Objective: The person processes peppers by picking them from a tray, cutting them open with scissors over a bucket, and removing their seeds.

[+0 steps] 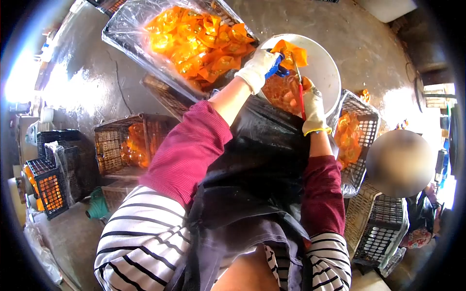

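My left hand (257, 70), in a white glove with blue fingers, is closed at the edge of a thin, floppy orange piece (291, 52) over the bucket. My right hand (314, 104), in a white glove with a yellow cuff, grips a slim red-handled tool (301, 99). Its narrow metal end touches or overlaps the orange piece; its exact kind is unclear. Beneath both hands stands a white bucket (326, 58) with wet reddish-orange matter (281, 94) inside.
A plastic-lined crate (127, 48) heaped with similar orange pieces (199, 41) stands at upper left. Another lined crate (368, 133) is right of the bucket. More crates (109, 150) stand to the left. At right is a person with a blurred head (401, 164), near stacked crates (381, 225).
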### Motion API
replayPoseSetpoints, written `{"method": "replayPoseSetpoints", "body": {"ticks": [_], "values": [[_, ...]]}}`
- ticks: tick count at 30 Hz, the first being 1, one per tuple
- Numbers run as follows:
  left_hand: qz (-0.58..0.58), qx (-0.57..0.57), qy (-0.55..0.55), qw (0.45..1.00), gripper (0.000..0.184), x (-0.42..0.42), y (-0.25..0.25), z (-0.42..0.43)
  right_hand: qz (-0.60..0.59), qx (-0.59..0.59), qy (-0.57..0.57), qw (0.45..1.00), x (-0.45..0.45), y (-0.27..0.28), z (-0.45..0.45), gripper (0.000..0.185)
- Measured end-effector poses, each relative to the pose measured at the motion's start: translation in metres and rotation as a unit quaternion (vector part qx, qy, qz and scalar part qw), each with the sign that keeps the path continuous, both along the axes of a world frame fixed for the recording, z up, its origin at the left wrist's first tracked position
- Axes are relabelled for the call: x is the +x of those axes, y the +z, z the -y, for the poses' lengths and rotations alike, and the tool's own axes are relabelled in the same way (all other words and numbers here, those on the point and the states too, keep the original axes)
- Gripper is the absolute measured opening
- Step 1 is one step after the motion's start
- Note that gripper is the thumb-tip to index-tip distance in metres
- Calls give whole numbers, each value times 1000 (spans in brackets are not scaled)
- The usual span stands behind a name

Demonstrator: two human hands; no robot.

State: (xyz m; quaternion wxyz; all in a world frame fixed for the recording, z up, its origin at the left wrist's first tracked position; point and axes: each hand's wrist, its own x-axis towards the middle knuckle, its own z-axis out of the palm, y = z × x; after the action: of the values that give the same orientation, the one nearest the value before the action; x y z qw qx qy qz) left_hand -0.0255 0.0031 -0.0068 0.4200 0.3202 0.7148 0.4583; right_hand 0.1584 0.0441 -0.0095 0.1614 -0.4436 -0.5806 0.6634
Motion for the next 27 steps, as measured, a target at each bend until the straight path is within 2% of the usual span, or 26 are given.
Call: {"method": "replayPoseSetpoints", "body": {"ticks": [1,2,3,4,5,6,7,9,10,11,12,14,15,17,20,22,23,26,27], "values": [[-44,-13,-7,999,35,0,-5,-2,5,177,6,984,-1,-22,-8,33],[-87,-28,-14,996,35,2,-13,-3,9,347,13,938,-3,-57,-23,33],[-175,-32,9,984,40,9,-16,1,12,352,18,936,-3,-62,-24,32],[-214,-31,-4,976,40,8,-17,3,14,357,23,934,-3,-68,-26,31],[-252,-30,-17,967,39,6,-7,7,17,198,24,980,-2,-46,-17,30],[-288,-27,-31,957,39,6,4,10,20,34,23,999,-1,-27,-9,28],[-319,-33,-36,947,37,7,18,14,30,25,29,999,-2,-13,-4,28],[-147,43,15,988,34,3,-2,-2,45,8,43,998,-7,5,3,28],[-60,80,41,994,33,-1,-13,-8,2,-24,26,999,-7,4,2,29],[88,83,42,992,32,1,12,1,-42,-58,8,997,-6,0,0,29],[321,204,16,925,34,-4,-17,-10,-85,-91,-11,992,-6,-5,0,30],[407,198,29,891,35,6,-15,-13,-68,-66,-3,995,-8,-9,1,31],[303,165,31,938,33,7,-10,-11,-48,-62,14,997,-8,-6,2,31],[165,176,35,970,33,4,-29,-22,-13,-45,26,999,-7,-3,0,31],[22,88,16,996,45,-4,-57,-31,22,-5,18,1000,-4,-3,-2,33],[-122,80,4,989,43,6,-22,-18,30,31,13,999,1,-3,-6,35],[-130,92,20,987,44,7,-28,-21,5,53,-8,999,3,-8,-10,32],[44,120,-6,992,48,4,-32,-26,-7,82,-22,996,9,-13,-22,28],[80,131,-36,987,42,2,-29,-24,-106,90,-58,989,8,-12,-19,25]]}}
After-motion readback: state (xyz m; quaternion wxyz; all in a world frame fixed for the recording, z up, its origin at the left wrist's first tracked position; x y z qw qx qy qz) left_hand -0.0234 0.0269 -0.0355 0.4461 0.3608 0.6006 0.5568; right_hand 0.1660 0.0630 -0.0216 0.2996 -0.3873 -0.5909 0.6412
